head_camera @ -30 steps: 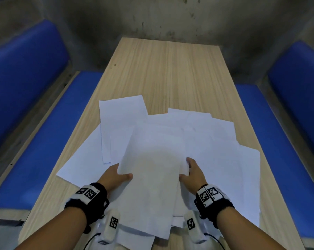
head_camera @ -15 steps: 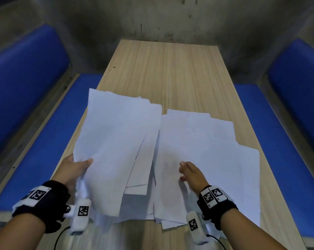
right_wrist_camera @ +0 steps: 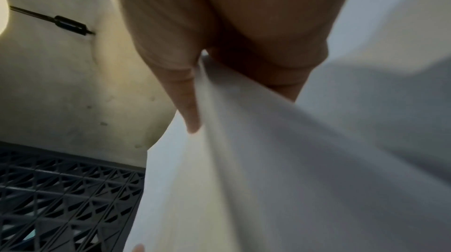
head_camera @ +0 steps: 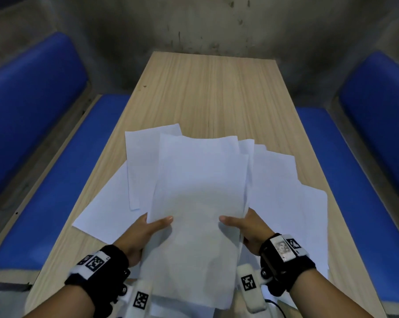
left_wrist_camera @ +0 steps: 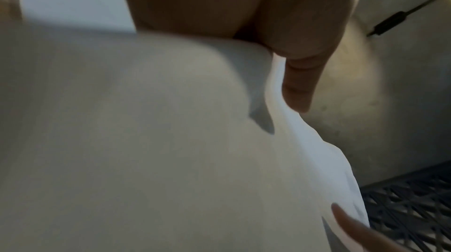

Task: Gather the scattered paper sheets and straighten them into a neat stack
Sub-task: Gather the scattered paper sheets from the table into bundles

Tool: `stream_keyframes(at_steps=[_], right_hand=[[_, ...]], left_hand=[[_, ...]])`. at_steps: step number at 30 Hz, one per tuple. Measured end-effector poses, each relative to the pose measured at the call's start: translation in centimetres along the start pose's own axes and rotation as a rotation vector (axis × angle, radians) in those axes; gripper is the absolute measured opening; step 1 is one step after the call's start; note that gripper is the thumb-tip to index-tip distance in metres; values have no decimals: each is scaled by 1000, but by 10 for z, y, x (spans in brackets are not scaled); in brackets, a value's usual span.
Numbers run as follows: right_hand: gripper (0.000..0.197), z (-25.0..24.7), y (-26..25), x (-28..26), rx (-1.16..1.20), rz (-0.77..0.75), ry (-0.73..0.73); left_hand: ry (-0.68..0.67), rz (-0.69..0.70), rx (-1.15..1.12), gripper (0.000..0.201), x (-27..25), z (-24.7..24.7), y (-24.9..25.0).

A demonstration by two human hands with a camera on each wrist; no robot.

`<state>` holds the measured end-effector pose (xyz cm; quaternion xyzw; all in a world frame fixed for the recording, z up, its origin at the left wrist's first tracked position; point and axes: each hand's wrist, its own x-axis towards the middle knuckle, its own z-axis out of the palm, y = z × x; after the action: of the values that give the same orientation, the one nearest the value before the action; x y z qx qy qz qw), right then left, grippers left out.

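A bundle of white paper sheets [head_camera: 198, 203] is lifted off the wooden table [head_camera: 212, 92], tilted toward me. My left hand [head_camera: 148, 228] grips its left edge, thumb on top, fingers hidden underneath. My right hand [head_camera: 242, 226] grips the right edge the same way. More white sheets lie spread on the table: one [head_camera: 141, 166] and a larger one [head_camera: 102, 210] to the left, several [head_camera: 281, 189] fanned out to the right. In the left wrist view my thumb [left_wrist_camera: 300, 86] lies along the paper [left_wrist_camera: 146, 140]; in the right wrist view paper [right_wrist_camera: 268, 159] runs between thumb and palm.
Blue padded benches [head_camera: 56, 180] [head_camera: 354, 180] flank the table on both sides, with blue backrests. A stained concrete wall [head_camera: 194, 24] stands beyond the far end. The far half of the tabletop shows bare wood. A dark metal grate [right_wrist_camera: 61, 198] shows in the wrist views.
My left hand swung the sheets it held at the left back to the middle. My right hand left the flat sheets and took hold of the bundle's right edge.
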<state>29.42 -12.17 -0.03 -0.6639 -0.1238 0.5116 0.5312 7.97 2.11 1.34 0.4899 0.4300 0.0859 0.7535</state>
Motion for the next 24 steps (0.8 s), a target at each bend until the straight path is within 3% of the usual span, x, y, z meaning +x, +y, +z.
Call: stream_keyframes(at_steps=[1,4,5,8,10,13,19,24], right_hand=[[34,-5,3,-1,-26,8,27],[24,-29,8,-5,-50,-2,214],[21,-43,9,-8,-35,-5,305],[26,-93,11,-14,-92,16,551],[26,-124,17,-15,-193,57,642],[30,-144,28,-11,-306,142,649],[32,-146,41,-7,-321,142,618],[17,-147,40,-12,-312,126,603]], left_hand=[[-25,-28,-20,81,-1,7,1],[-8,-51,-77,35,0,33,1],[41,-52,-55,32,3,42,0],[249,-91,162,48,24,60,-15],[296,-115,240,67,38,71,-23],[297,-127,311,76,56,95,-28],[258,-53,467,41,76,132,-27],[162,4,396,23,83,150,-35]])
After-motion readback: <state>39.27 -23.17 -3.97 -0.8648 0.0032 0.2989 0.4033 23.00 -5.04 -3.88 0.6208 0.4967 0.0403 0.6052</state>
